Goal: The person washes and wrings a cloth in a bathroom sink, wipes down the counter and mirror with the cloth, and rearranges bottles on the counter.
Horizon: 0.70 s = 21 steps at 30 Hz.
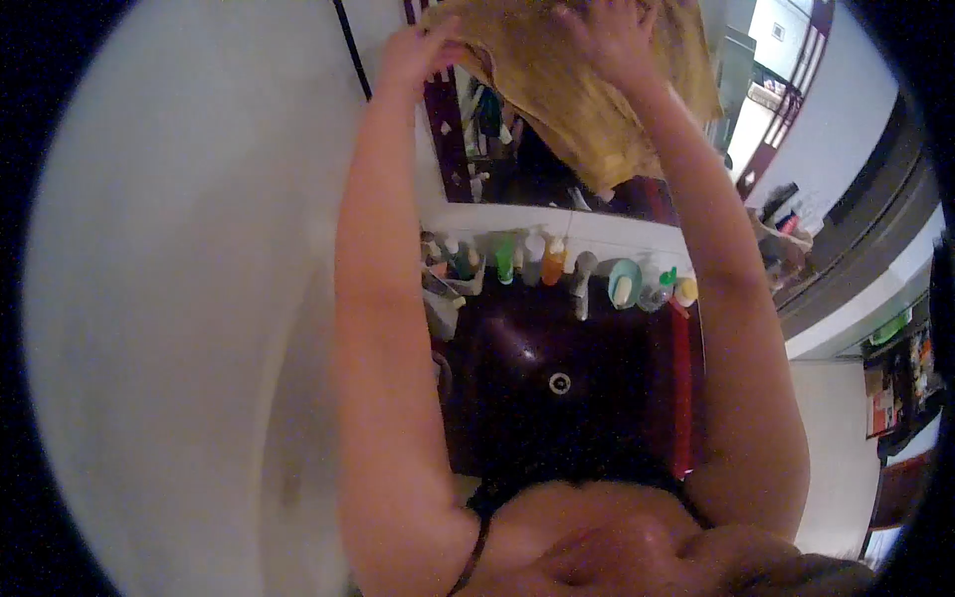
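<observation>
A yellow-brown towel point(567, 90) is spread in front of the mirror point(647, 199), covering most of the upper glass, with one corner hanging down. My left hand point(423, 55) is raised at the towel's left edge, its fingers closed on the cloth there. On the towel's upper part lies my right hand point(617, 40), fingers apart and flat against the fabric. Both arms reach up over a dark sink point(497, 398) with a round drain point(560, 383). The top of the towel runs out of view.
Along the ledge under the mirror stand a green tube point(505, 261), an orange bottle point(554, 264), the faucet point(583, 284), a teal soap dish point(625, 286) and a clear pump bottle point(657, 292). A pale wall point(199, 249) rises close on the left. Shelves with items point(900, 388) are at far right.
</observation>
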Each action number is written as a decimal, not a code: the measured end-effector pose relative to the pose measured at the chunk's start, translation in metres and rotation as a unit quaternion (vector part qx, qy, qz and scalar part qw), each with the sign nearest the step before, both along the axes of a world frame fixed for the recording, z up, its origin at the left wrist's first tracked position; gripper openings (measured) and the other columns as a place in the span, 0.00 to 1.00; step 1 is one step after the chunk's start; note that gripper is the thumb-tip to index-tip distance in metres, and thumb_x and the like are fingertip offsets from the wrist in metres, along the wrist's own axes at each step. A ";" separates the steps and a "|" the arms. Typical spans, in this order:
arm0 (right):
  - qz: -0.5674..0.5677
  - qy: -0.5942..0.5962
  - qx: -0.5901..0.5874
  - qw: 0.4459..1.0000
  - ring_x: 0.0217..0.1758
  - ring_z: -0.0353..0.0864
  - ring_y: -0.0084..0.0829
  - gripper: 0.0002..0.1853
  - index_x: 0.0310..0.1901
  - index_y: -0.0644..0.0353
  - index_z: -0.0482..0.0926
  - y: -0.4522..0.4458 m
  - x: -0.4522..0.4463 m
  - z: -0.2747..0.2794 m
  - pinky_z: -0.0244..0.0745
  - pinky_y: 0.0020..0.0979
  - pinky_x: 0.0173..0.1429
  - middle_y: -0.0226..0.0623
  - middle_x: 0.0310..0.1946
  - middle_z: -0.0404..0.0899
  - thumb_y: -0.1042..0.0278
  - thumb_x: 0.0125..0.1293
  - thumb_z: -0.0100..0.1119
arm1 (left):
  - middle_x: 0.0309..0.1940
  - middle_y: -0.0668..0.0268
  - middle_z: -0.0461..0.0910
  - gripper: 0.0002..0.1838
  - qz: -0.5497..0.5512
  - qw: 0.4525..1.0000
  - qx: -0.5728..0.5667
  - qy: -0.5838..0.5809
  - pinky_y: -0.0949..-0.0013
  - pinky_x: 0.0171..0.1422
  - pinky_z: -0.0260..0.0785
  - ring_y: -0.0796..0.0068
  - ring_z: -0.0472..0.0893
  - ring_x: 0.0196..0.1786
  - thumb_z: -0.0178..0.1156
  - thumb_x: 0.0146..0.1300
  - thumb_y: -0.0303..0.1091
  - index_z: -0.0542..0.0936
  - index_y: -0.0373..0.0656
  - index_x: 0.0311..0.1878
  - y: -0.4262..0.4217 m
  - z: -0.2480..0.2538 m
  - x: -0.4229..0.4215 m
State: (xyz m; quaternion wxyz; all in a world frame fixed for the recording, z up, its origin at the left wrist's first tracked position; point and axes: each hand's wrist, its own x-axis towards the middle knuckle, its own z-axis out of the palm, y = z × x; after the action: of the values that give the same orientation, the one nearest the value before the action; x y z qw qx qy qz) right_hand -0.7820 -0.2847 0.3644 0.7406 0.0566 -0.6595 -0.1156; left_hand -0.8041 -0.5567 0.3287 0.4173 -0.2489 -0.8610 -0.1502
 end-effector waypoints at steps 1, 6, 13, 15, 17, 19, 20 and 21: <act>-0.033 0.040 0.028 0.998 0.48 0.73 0.40 0.26 0.57 0.59 0.62 -0.014 0.014 -0.012 0.68 0.40 0.50 0.44 0.46 0.73 0.50 0.62 0.43 | 0.31 0.58 0.80 0.20 -0.117 0.956 0.236 -0.130 0.73 0.34 0.72 0.72 0.81 0.29 0.55 0.59 0.46 0.76 0.36 0.42 0.013 -0.011 0.017; 0.249 -0.202 -0.084 0.943 0.30 0.76 0.34 0.18 0.39 0.61 0.75 -0.053 -0.025 0.024 0.73 0.36 0.34 0.36 0.31 0.78 0.54 0.61 0.48 | 0.30 0.60 0.80 0.16 -0.183 0.787 0.518 -0.279 0.77 0.29 0.72 0.73 0.81 0.28 0.57 0.57 0.40 0.76 0.35 0.39 -0.012 -0.069 0.055; 0.145 -0.360 0.137 0.911 0.26 0.75 0.35 0.15 0.34 0.54 0.78 -0.148 0.000 -0.074 0.72 0.37 0.32 0.37 0.24 0.76 0.53 0.60 0.48 | 0.30 0.62 0.80 0.14 -0.136 0.783 0.582 -0.174 0.75 0.30 0.71 0.73 0.79 0.27 0.55 0.60 0.40 0.77 0.38 0.40 -0.030 -0.119 0.079; 0.157 -0.412 0.175 0.880 0.27 0.75 0.36 0.15 0.35 0.54 0.77 -0.161 -0.001 -0.109 0.71 0.37 0.33 0.37 0.25 0.76 0.53 0.60 0.48 | 0.27 0.62 0.80 0.11 -0.131 0.770 0.606 -0.154 0.77 0.26 0.70 0.77 0.78 0.22 0.56 0.59 0.35 0.77 0.36 0.36 -0.029 -0.123 0.084; 0.173 -0.436 0.216 0.856 0.28 0.75 0.36 0.15 0.36 0.54 0.77 -0.165 -0.002 -0.133 0.71 0.37 0.34 0.38 0.26 0.76 0.53 0.60 0.48 | 0.26 0.63 0.79 0.11 -0.119 0.768 0.610 -0.158 0.78 0.25 0.69 0.77 0.78 0.22 0.56 0.59 0.35 0.77 0.36 0.36 -0.027 -0.128 0.087; 0.184 -0.442 0.247 0.842 0.29 0.75 0.36 0.15 0.36 0.54 0.77 -0.161 -0.009 -0.142 0.71 0.37 0.34 0.38 0.26 0.76 0.52 0.60 0.47 | 0.26 0.63 0.79 0.11 -0.108 0.767 0.610 -0.168 0.78 0.25 0.69 0.78 0.77 0.21 0.56 0.59 0.35 0.77 0.36 0.35 -0.025 -0.135 0.088; 0.190 -0.439 0.256 0.840 0.29 0.75 0.37 0.15 0.37 0.54 0.76 -0.157 -0.012 -0.142 0.71 0.38 0.35 0.38 0.27 0.76 0.52 0.60 0.47 | 0.26 0.63 0.79 0.11 -0.100 0.775 0.603 -0.165 0.78 0.25 0.69 0.78 0.77 0.21 0.56 0.59 0.35 0.77 0.35 0.36 -0.025 -0.139 0.088; 0.193 -0.437 0.263 0.838 0.29 0.75 0.37 0.15 0.37 0.54 0.76 -0.153 -0.015 -0.140 0.71 0.38 0.35 0.38 0.27 0.76 0.52 0.60 0.47 | 0.26 0.64 0.79 0.11 -0.093 0.782 0.595 -0.161 0.78 0.25 0.69 0.79 0.77 0.21 0.56 0.59 0.35 0.77 0.35 0.36 -0.025 -0.142 0.088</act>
State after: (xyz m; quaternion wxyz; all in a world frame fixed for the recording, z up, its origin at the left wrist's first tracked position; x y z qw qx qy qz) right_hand -0.7966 -0.4373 0.2245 0.3396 0.4204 -0.8351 -0.1028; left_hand -0.7161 -0.5814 0.1866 0.3219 -0.0027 -0.6281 -0.7084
